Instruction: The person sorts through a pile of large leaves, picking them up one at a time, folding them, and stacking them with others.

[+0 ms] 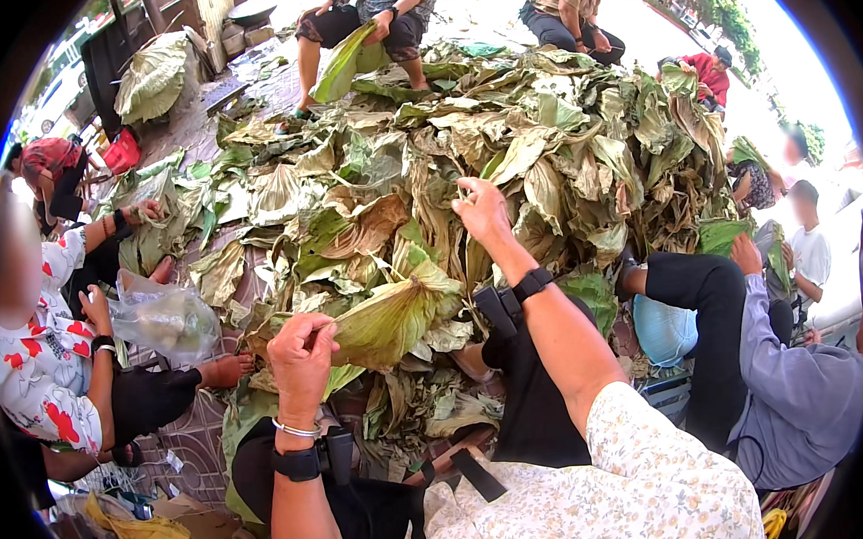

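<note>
My left hand [303, 360] is closed in a pinch on the edge of a large yellow-green dried lotus leaf [395, 321]. The leaf spreads to the right from my fingertips, its veins fanning out from a stem point near its far edge. Further forward, my right hand [484, 212] is raised over the front of a big heap of dried lotus leaves [533, 159]. Its thumb and forefinger are apart, and no leaf shows between them. The leaves in the heap are brown, tan and dull green, wrinkled and overlapping.
A person in a flowered shirt [44, 335] sits at left beside a clear plastic bag [167, 320]. At right sits a person in a grey top [802, 379], near a light-blue rounded object [663, 332]. Across the heap, another person holds a green leaf [344, 63]. Patterned paving [184, 444] lies at left.
</note>
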`<control>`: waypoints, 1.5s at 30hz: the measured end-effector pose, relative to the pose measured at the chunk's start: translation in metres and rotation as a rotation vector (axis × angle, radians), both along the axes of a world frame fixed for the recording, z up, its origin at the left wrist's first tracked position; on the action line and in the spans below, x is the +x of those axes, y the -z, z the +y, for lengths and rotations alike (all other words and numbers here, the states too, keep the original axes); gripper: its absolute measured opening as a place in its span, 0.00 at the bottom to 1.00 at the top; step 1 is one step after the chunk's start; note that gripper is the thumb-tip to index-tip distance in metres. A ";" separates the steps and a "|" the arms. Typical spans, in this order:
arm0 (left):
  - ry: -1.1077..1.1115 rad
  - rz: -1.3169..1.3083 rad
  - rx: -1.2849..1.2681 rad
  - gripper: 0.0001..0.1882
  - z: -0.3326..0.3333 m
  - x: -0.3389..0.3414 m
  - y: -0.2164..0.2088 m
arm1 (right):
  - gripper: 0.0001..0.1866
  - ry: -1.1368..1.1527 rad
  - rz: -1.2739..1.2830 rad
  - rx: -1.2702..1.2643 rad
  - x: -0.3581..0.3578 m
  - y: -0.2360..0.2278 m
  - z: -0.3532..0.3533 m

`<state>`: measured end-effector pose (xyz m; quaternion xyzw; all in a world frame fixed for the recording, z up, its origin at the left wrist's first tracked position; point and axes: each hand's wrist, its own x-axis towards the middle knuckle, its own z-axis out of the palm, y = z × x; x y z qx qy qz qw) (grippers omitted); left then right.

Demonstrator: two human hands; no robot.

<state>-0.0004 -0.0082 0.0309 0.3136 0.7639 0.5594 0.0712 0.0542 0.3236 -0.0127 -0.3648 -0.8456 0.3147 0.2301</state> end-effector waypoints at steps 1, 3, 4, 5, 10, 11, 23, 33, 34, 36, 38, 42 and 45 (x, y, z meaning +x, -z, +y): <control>-0.007 0.020 -0.021 0.02 -0.005 0.001 0.000 | 0.18 -0.190 0.009 -0.171 -0.002 -0.022 -0.030; 0.007 0.045 -0.028 0.02 -0.001 0.001 -0.001 | 0.14 -0.558 0.131 -0.347 0.000 -0.033 -0.055; 0.013 0.056 -0.032 0.03 0.001 0.002 0.000 | 0.14 -0.724 0.105 -0.561 -0.002 -0.033 -0.065; 0.020 0.075 -0.047 0.03 0.001 0.002 0.000 | 0.13 -0.813 0.052 -0.604 -0.003 -0.034 -0.079; 0.056 0.113 -0.085 0.03 0.010 0.001 -0.002 | 0.12 -1.016 -0.120 -0.620 -0.003 -0.018 -0.095; 0.056 0.129 -0.086 0.03 0.009 -0.001 0.000 | 0.11 -1.038 -0.159 -0.654 -0.005 -0.019 -0.094; -0.005 0.114 -0.416 0.22 0.034 0.018 -0.010 | 0.04 -1.070 -0.063 -0.498 -0.004 -0.004 -0.105; 0.110 0.266 -0.281 0.05 0.038 0.007 0.046 | 0.07 -0.869 -0.023 -0.493 -0.005 0.007 -0.119; 0.102 0.252 -0.268 0.05 0.039 0.006 0.046 | 0.07 -0.804 -0.024 -0.491 -0.007 0.013 -0.116; 0.081 0.226 -0.246 0.04 0.038 0.005 0.048 | 0.08 -0.711 -0.023 -0.468 -0.009 0.015 -0.114; 0.065 0.171 -0.220 0.03 0.036 0.004 0.046 | 0.09 -0.648 -0.024 -0.423 -0.010 0.016 -0.112; 0.032 0.015 -0.195 0.02 0.037 0.009 0.034 | 0.09 -0.510 -0.021 -0.323 -0.010 0.013 -0.107; 0.039 -0.007 -0.186 0.02 0.038 0.013 0.021 | 0.09 -0.439 0.021 -0.357 -0.012 0.010 -0.098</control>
